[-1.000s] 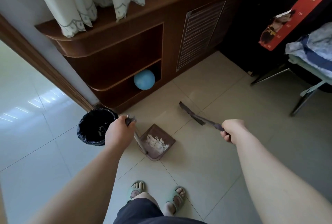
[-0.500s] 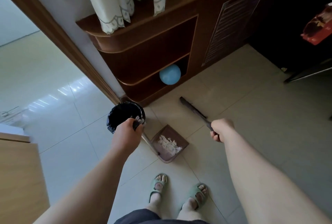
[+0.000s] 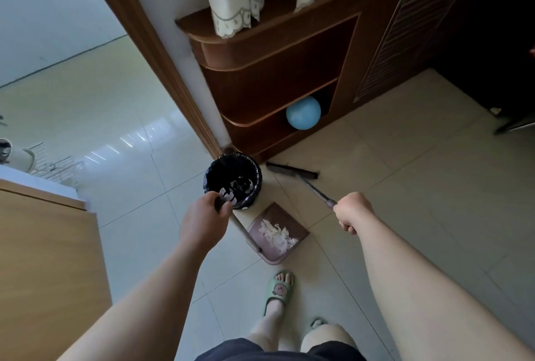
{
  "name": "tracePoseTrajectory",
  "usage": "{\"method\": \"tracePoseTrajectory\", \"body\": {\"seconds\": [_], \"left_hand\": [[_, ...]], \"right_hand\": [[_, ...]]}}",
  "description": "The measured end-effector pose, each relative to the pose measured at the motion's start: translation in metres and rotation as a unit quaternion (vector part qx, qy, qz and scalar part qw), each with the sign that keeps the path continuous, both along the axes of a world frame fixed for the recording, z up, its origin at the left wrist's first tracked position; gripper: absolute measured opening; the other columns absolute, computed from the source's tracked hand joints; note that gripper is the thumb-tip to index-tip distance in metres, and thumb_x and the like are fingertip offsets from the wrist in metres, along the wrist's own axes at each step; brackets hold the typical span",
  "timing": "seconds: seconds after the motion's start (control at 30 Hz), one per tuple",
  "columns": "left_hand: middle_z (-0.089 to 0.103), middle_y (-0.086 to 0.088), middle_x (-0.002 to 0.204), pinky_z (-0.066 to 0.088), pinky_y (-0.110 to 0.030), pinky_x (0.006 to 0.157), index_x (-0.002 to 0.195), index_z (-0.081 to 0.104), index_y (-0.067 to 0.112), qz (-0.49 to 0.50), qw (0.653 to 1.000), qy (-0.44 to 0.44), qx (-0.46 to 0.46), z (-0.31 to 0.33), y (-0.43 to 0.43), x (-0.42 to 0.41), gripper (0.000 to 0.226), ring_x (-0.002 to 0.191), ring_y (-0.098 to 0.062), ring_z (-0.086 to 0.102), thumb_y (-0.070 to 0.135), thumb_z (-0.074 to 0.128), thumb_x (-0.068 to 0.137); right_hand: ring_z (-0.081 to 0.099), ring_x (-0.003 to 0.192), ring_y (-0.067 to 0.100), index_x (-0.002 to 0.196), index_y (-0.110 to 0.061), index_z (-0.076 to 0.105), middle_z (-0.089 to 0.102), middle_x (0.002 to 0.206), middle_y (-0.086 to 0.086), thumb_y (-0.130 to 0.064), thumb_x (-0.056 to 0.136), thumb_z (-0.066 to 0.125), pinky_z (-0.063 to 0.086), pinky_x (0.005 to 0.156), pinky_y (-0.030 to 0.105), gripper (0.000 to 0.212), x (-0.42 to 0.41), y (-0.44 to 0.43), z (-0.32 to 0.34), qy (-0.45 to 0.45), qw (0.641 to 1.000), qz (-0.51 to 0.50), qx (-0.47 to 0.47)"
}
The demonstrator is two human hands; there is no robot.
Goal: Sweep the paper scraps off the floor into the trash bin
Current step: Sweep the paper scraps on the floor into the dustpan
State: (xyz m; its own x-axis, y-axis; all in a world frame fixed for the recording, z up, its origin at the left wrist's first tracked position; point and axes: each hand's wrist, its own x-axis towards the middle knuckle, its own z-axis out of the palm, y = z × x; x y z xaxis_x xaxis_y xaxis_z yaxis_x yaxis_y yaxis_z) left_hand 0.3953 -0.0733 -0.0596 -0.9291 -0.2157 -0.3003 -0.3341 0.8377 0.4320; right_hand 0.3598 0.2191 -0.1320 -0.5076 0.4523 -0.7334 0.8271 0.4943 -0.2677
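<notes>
Where paper scraps (image 3: 276, 235) lie: dustpan (image 3: 278, 213), beside trash bin (image 3: 220, 169)
Left hand (image 3: 205, 216): grips dustpan handle
Right hand (image 3: 353, 211): grips broom (image 3: 289, 171)

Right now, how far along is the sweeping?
Done: paper scraps lie piled in the dustpan, beside the trash bin, which already holds white bits. In hand: left hand grips the dustpan handle, right hand the broom. Left: tipping that pile into the bin.
</notes>
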Motion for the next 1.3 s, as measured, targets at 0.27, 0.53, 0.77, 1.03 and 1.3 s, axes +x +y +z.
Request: {"method": "tracePoseTrajectory", "body": {"seconds": [0.27, 0.53, 0.77, 1.03, 1.3], "left_hand": [[0.067, -0.003, 0.080, 0.046, -0.032, 0.061, 0.084, 0.061, 0.017, 0.026, 1.000, 0.012, -0.008, 0.000, -0.016, 0.057, 0.019, 0.073, -0.027, 0.059, 0.032, 0.051, 0.088], [0.070, -0.005, 0.089, 0.052, -0.037, 0.071, 0.089, 0.061, 0.014, 0.027, 0.999, 0.022, -0.005, -0.003, -0.032, 0.123, 0.019, 0.082, -0.030, 0.060, 0.030, 0.050, 0.089], [0.068, -0.006, 0.088, 0.047, -0.034, 0.066, 0.089, 0.061, 0.013, 0.034, 0.999, 0.021, -0.019, -0.004, -0.064, 0.167, 0.018, 0.083, -0.030, 0.058, 0.028, 0.050, 0.089], [0.055, -0.002, 0.071, 0.034, -0.029, 0.056, 0.074, 0.050, 0.016, 0.011, 1.000, 0.009, -0.028, -0.004, -0.115, 0.195, 0.023, 0.073, -0.028, 0.054, 0.031, 0.051, 0.091], [0.056, -0.004, 0.073, 0.035, -0.029, 0.056, 0.074, 0.049, 0.017, -0.030, 0.999, 0.008, -0.024, -0.002, -0.176, 0.219, 0.022, 0.073, -0.030, 0.054, 0.031, 0.050, 0.091]], "right_hand": [[0.054, 0.056, 0.024, 0.069, -0.009, 0.049, 0.060, 0.069, 0.010, -0.029, 0.082, 0.067, 0.040, 0.048, 0.023, 0.030, 0.075, -0.001, -0.007, -0.003, 0.998, 0.041, 0.037], [0.054, 0.050, 0.022, 0.064, -0.010, 0.049, 0.060, 0.066, 0.009, -0.035, 0.080, 0.068, 0.040, 0.047, 0.022, 0.035, 0.172, 0.004, -0.006, -0.017, 0.996, 0.065, 0.055], [0.046, 0.033, 0.017, 0.064, -0.005, 0.052, 0.056, 0.053, 0.011, -0.026, 0.084, 0.066, 0.036, 0.038, 0.015, 0.032, 0.215, -0.007, 0.018, -0.051, 0.996, 0.062, 0.032], [0.034, 0.027, 0.012, 0.060, -0.008, 0.051, 0.047, 0.035, 0.005, -0.009, 0.073, 0.065, 0.028, 0.036, 0.011, 0.018, 0.232, -0.045, 0.086, -0.018, 0.999, 0.016, 0.035], [0.030, 0.019, 0.010, 0.062, -0.005, 0.047, 0.043, 0.029, 0.005, 0.001, 0.075, 0.052, 0.025, 0.033, 0.009, 0.016, 0.279, -0.091, 0.095, 0.047, 0.987, -0.154, 0.017]]}}
